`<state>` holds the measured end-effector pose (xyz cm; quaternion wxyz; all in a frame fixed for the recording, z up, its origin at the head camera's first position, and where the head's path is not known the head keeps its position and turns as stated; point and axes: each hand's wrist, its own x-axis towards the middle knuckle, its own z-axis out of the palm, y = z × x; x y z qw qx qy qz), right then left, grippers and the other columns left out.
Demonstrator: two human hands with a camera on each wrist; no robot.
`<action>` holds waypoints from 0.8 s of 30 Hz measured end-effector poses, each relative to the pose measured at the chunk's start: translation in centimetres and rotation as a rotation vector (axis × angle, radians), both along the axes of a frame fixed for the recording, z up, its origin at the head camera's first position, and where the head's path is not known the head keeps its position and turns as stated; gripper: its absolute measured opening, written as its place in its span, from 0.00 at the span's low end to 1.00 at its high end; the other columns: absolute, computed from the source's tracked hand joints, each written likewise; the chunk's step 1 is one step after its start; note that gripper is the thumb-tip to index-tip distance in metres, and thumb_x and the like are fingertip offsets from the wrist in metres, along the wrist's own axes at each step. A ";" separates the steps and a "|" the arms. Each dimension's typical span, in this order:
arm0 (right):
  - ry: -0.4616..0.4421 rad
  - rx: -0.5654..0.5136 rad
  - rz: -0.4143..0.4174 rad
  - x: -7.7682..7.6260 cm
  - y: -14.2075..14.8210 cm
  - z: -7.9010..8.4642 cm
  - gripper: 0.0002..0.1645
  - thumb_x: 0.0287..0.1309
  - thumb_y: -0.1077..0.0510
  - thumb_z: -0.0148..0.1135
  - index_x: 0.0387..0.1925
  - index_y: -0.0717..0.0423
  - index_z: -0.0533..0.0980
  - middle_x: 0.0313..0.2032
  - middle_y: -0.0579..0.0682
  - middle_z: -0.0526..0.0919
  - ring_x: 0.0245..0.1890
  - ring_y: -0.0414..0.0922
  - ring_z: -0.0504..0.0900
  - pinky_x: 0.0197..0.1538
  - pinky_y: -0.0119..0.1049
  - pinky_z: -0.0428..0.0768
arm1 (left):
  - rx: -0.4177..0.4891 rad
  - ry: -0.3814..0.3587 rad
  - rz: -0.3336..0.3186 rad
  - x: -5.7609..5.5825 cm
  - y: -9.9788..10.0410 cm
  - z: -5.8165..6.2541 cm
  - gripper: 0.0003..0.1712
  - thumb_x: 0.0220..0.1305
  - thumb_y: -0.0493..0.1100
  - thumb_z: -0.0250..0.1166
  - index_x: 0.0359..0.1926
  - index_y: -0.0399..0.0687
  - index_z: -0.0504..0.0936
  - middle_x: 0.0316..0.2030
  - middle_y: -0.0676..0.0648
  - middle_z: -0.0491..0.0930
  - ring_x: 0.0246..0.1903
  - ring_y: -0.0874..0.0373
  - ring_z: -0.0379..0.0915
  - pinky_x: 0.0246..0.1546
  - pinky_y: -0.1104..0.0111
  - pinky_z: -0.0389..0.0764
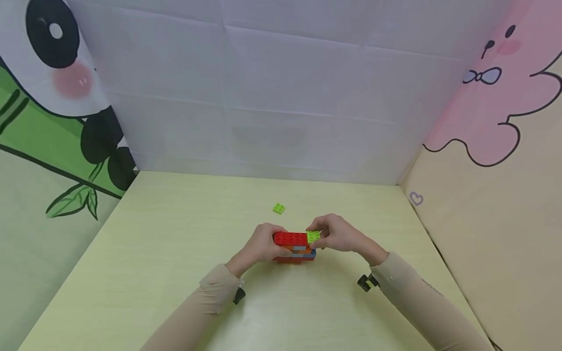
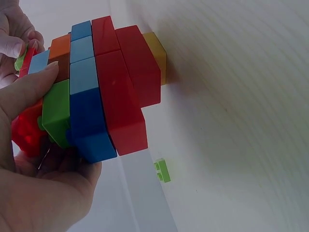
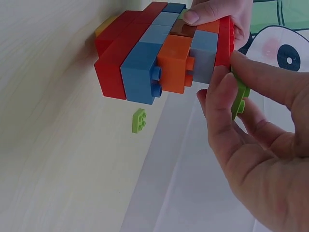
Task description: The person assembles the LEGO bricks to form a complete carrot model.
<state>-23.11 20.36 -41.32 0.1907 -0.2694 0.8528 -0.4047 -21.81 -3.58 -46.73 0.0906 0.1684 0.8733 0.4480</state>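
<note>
A layered stack of toy building bricks (image 1: 291, 239) in red, blue, orange, brown and green sits in front of the person. The left hand (image 1: 265, 242) grips its left end, thumb across the near side and fingers behind. At the top right corner, the right hand (image 1: 340, 234) pinches a flat lime-green brick (image 1: 313, 237) between thumb and fingers. In the right wrist view that lime brick (image 3: 237, 99) lies against the end of the red top layer (image 3: 223, 46). A yellow brick (image 2: 157, 58) shows at the bottom of the stack in the left wrist view.
A second flat lime-green brick (image 1: 278, 208) lies on the pale wooden table (image 1: 175, 219) beyond the stack. A white sheet (image 1: 281, 97) stands behind the table. Side panels carry cartoon drawings, a pink figure (image 1: 496, 112) on the right.
</note>
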 end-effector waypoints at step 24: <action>0.086 -0.267 -0.159 0.4 -1.5 -6.0 0.19 0.45 0.58 0.77 0.41 0.54 0.81 0.38 0.45 0.82 0.33 0.46 0.79 0.36 0.39 0.79 | -0.002 0.032 -0.035 -0.4 -0.6 -0.5 0.18 0.45 0.44 0.78 0.40 0.51 0.85 0.35 0.58 0.79 0.37 0.58 0.72 0.37 0.64 0.75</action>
